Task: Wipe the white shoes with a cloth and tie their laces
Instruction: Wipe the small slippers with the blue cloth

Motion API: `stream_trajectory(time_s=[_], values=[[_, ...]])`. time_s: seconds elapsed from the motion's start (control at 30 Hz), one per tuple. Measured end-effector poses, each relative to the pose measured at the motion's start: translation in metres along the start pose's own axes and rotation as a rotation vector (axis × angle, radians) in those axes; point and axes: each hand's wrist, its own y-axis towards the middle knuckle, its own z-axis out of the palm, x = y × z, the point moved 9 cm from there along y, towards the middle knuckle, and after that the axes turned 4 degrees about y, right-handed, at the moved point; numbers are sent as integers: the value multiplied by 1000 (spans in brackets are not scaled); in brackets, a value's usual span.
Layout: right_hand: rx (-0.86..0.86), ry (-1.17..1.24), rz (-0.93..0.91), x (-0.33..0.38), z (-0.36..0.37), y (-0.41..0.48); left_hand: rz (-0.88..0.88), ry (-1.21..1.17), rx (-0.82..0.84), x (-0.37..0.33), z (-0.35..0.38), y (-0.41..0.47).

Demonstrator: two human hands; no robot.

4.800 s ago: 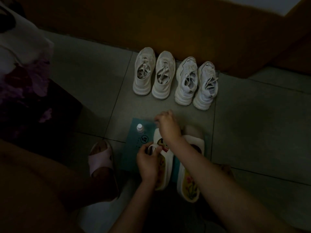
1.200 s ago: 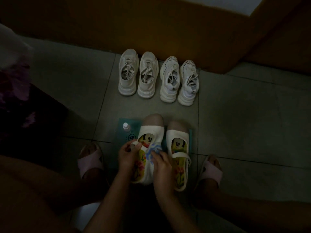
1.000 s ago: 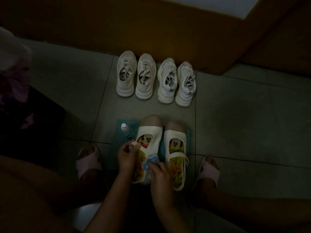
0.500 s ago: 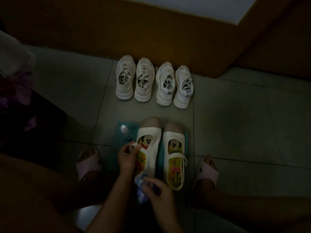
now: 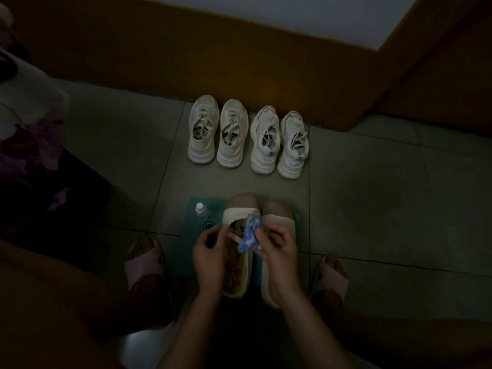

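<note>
Wiping seems barely begun: the left hand (image 5: 210, 251) curls beside the near strap shoe (image 5: 238, 275), grip unclear; the cloth (image 5: 250, 233) is pinched in the right hand (image 5: 277, 246) above it; the 4 laced white shoes (image 5: 231, 134) by the wall look untied, toes pointing away, long axes near-to-far.

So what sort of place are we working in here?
Probably a home, on the floor by a wall: grey floor tiles, a row of white sneakers along the brown wall base, and the person in slippers.
</note>
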Motion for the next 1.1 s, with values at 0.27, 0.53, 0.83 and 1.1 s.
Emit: stream_trajectory(time_s=[0.27,0.53,0.83,1.1], values=[[129,-211,-185,9,44,-8,-76,-269,189,-36,16,-16],[62,-808,-231,8,47,-2,-173,-287,-11,-12,-30,12],[5,-1301,-221,-24,72,10,-132,-166,-67,0,-46,19],[72,-1272,-238,-20,65,19,-101,79,61,5,-27,20]])
